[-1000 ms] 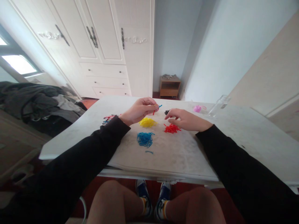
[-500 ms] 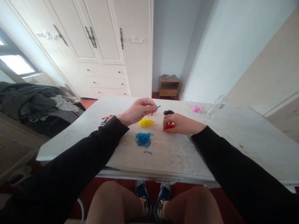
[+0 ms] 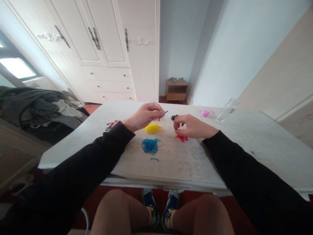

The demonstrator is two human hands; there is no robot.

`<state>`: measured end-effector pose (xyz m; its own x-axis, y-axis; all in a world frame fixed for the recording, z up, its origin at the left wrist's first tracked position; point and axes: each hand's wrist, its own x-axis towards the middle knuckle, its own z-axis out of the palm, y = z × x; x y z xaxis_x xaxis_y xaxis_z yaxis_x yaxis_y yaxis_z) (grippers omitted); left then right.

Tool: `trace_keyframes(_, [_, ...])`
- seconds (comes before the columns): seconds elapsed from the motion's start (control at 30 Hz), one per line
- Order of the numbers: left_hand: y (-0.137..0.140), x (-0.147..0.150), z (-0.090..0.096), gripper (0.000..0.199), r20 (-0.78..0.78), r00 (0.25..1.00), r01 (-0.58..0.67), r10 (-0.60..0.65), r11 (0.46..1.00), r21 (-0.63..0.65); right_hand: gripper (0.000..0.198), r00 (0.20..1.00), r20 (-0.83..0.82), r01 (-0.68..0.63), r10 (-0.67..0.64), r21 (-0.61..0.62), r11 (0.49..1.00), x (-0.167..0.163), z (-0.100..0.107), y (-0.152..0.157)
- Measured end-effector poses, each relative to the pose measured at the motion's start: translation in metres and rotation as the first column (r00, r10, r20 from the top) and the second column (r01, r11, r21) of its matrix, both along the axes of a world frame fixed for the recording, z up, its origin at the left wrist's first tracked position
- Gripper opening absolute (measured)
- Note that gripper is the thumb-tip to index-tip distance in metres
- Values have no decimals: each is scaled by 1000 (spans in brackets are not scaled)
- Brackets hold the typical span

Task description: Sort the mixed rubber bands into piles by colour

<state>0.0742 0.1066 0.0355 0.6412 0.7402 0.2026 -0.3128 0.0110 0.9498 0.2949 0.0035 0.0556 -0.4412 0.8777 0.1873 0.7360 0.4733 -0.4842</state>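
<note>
My left hand (image 3: pixel 148 113) is closed in a pinch on a few thin bands (image 3: pixel 166 112), blue and red, whose ends stick out past the fingertips. Below that hand lies a yellow pile (image 3: pixel 153 128) of small bands. My right hand (image 3: pixel 189 125) hovers over a red pile (image 3: pixel 182 138) of the same kind, thumb and fingers curled together; what is between the tips is too small to make out. Just beyond its knuckles sits a black pile (image 3: pixel 174 117), partly hidden. Nearer me are a blue pile (image 3: pixel 150 146) and one loose blue band (image 3: pixel 155 159).
Mixed red, black and blue pieces (image 3: pixel 112 124) lie by my left cuff. A pink object (image 3: pixel 204 113) and a clear bottle or jar (image 3: pixel 227 110) are at the table's far right. The white table (image 3: pixel 171 169) ends just above my knees.
My right hand has lifted slightly off the red pile and shifted right, so more of that pile shows. My left hand stays put with its bands.
</note>
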Motion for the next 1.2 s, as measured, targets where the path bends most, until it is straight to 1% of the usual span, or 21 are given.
trace_keyframes(0.07, [0,0,0,38,3,1000,5,-5,1000,1,9,994,-39,108,-105,100,989,1,-1,3])
trace_keyframes(0.1, [0,0,0,38,5,1000,9,-9,1000,1,13,987,-48,157,-152,126,980,2,-2,4])
trace_keyframes(0.13, [0,0,0,37,5,1000,13,-13,1000,-1,18,982,-45,187,-182,126,974,3,-3,6])
trace_keyframes(0.2, [0,0,0,36,5,1000,20,-20,1000,-5,29,978,-14,208,-207,64,976,4,-5,8])
trace_keyframes(0.27, [0,0,0,35,3,1000,23,-23,1000,-10,38,976,18,217,-217,-30,976,5,-8,10])
trace_keyframes(0.33, [0,0,-1,34,2,1000,24,-24,1000,-12,43,976,24,216,-215,-94,972,4,-9,10])
trace_keyframes(0.4, [1,0,-1,34,3,1000,28,-28,1000,-12,46,980,4,198,-199,-123,972,3,-10,10])
trace_keyframes(0.47, [1,-1,-1,35,4,999,37,-36,999,-11,46,981,-21,191,-194,-108,976,1,-11,10])
trace_keyframes(0.5, [0,-1,-1,35,4,999,41,-41,999,-10,45,979,-30,199,-202,-77,977,1,-11,10])
trace_keyframes(0.63, [0,0,-1,36,-2,999,47,-47,999,-12,37,973,-52,231,-227,115,966,-2,-10,8])
trace_keyframes(0.77, [-1,0,-1,35,-10,998,57,-57,998,-9,23,978,-138,183,-156,206,961,-10,-8,5])
trace_keyframes(0.9, [-3,2,-2,35,22,998,54,-54,999,9,27,978,-184,141,-100,227,964,-22,-10,2])
trace_keyframes(0.97, [-6,4,-2,34,47,998,46,-47,999,25,29,973,-200,156,-113,218,963,-28,-11,2])
trace_keyframes(1.2, [-17,10,-1,31,78,995,64,-68,997,43,25,946,-265,236,-187,165,958,-40,-15,-1])
